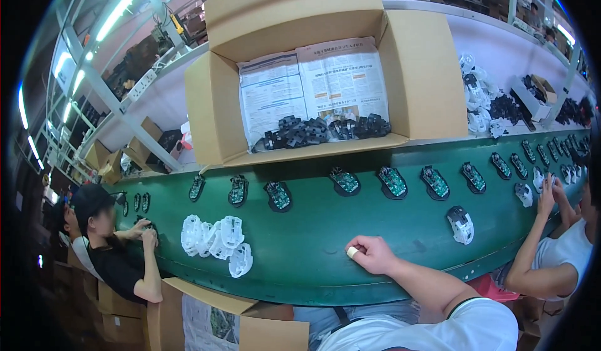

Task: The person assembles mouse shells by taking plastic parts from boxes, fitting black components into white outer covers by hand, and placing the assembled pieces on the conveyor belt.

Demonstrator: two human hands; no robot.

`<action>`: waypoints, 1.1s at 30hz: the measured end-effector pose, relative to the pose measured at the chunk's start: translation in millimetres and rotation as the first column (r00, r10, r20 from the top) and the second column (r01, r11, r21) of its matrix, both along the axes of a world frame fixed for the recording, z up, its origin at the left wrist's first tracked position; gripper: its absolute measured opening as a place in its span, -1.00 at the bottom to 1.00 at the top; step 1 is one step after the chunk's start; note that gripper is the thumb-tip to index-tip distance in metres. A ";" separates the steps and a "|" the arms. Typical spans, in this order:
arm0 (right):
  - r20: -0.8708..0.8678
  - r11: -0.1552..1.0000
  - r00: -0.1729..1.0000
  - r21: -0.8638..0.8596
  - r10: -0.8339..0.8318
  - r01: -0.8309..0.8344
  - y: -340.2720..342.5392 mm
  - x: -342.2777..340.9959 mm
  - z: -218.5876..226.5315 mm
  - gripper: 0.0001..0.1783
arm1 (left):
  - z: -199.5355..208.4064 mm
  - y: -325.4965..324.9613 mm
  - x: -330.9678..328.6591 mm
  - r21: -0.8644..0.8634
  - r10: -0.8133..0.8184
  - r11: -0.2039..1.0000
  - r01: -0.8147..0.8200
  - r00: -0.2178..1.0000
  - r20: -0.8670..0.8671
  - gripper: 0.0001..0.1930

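Observation:
My right hand (374, 254) rests on the green work surface, its fingers curled in and closed, with a pale wrap on one fingertip. Nothing shows in its grip. My left hand is out of view. To the left lies a cluster of white mouse shells (216, 238). A white mouse with a black part (461, 225) sits to the right of my hand. Beyond it, a row of black mouse bases with green circuit boards, such as this mouse base (345, 181) and another mouse base (277, 196), runs across the surface.
An open cardboard box (421, 75) lined with newspaper holds several black parts (297, 132). Co-workers sit on both sides: a person in black (116, 257) and a person in white (551, 257). Another cardboard box (275, 334) stands below the near edge of the green surface (300, 251).

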State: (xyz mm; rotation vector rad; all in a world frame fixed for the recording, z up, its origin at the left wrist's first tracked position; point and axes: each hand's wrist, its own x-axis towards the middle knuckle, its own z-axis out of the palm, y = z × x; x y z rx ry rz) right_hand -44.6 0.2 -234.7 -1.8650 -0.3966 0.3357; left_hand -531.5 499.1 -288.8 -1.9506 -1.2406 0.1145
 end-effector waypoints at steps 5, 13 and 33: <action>-0.021 1.000 0.999 -0.011 -0.029 0.029 1.0 -2.0 -3.3 -0.78 | 12.3 27.1 7.6 -0.064 -0.111 0.992 0.111 0.994 0.001 -0.60; 0.114 0.990 0.992 -0.133 0.059 -0.044 7.3 3.2 1.7 -0.73 | 72.2 127.2 229.2 -0.202 -0.592 0.794 0.573 0.804 -0.048 -0.59; 0.000 0.998 1.000 -0.059 0.018 -0.018 13.7 10.7 2.0 -0.75 | 134.4 32.1 428.2 -0.676 -0.716 0.466 0.570 0.692 0.091 -0.52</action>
